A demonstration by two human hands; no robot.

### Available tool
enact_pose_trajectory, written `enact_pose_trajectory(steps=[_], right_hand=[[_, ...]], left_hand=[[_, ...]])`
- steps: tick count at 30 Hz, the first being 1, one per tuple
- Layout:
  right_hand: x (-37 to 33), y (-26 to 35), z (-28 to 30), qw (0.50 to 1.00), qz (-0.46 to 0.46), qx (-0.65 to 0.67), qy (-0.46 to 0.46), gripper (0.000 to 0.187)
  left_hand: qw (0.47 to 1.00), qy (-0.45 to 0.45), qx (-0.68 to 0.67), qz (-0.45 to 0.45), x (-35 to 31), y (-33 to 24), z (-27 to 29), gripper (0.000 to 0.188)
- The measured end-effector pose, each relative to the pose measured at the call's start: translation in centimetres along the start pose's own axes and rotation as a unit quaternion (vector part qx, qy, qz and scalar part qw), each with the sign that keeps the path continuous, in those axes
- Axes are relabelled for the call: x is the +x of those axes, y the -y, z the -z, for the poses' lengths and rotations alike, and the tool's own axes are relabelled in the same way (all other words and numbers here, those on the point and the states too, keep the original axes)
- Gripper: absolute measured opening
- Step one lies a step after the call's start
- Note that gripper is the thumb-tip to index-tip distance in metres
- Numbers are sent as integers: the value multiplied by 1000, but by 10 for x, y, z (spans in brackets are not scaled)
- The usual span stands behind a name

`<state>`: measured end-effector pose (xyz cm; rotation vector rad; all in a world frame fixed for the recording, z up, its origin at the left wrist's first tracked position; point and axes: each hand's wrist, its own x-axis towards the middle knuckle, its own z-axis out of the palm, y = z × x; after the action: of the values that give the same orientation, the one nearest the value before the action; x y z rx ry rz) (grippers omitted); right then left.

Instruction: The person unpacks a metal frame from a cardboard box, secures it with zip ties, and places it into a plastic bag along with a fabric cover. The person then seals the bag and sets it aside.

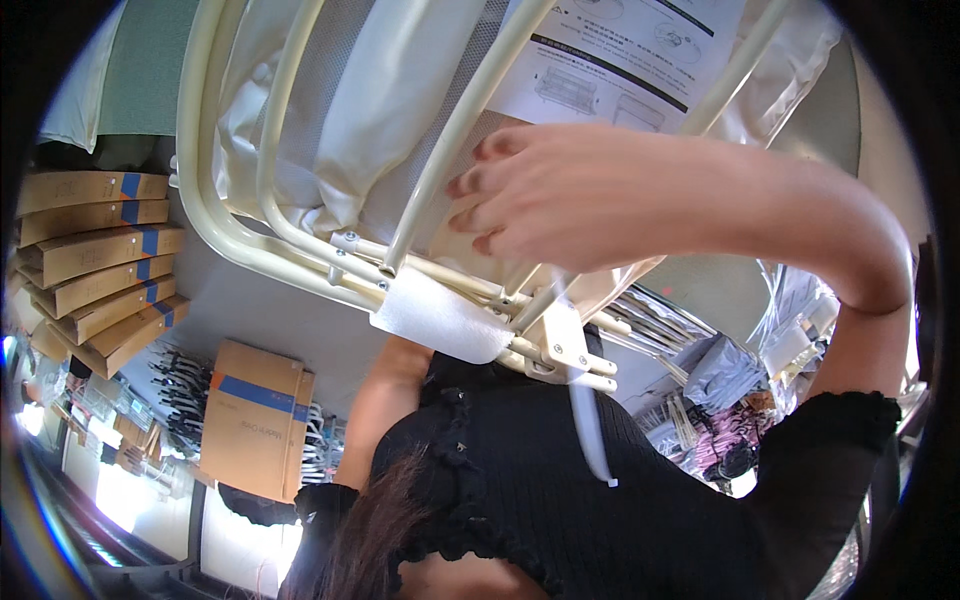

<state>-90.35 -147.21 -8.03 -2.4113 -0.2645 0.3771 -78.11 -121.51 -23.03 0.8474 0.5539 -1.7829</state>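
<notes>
A folded cream metal tube frame [465, 115] with white fabric and mesh [390, 90] fills the upper middle. My right hand [560, 195] reaches across it from the right, palm down, fingers bent and apart, slightly blurred. Nothing shows in those fingers; their tips are beside a slanting tube. My left forearm [380, 405] rises behind the frame's near edge, where the frame and a white foam wrap [440, 315] hide the hand. To the right of the foam sits a cream bracket [562, 337] with screws, and a white strap [590, 435] dangles below it.
A printed instruction sheet [600, 70] with drawings lies on the fabric. Flat cardboard boxes [100, 245] are stacked at left, and another box [255, 425] stands lower left near black tubular parts [180, 390]. Metal rods [660, 325] and plastic-wrapped items [725, 370] are at right.
</notes>
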Motion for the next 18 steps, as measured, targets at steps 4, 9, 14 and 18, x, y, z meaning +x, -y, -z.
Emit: enact_pose_trajectory(steps=[4,9,14,18], right_hand=[[19,-20,-27,999,41,-9,6,24],[21,-4,-19,992,22,-97,82,25],[22,8,-21,986,25,-149,76,10],[16,41,-8,992,-52,-93,-62,22]], left_hand=[[1000,-11,-3,-5,-3,0,-2,30],[1000,-4,-3,-24,-4,2,3,29],[998,31,38,-37,-5,7,5,29],[990,96,85,-59,0,12,15,28]])
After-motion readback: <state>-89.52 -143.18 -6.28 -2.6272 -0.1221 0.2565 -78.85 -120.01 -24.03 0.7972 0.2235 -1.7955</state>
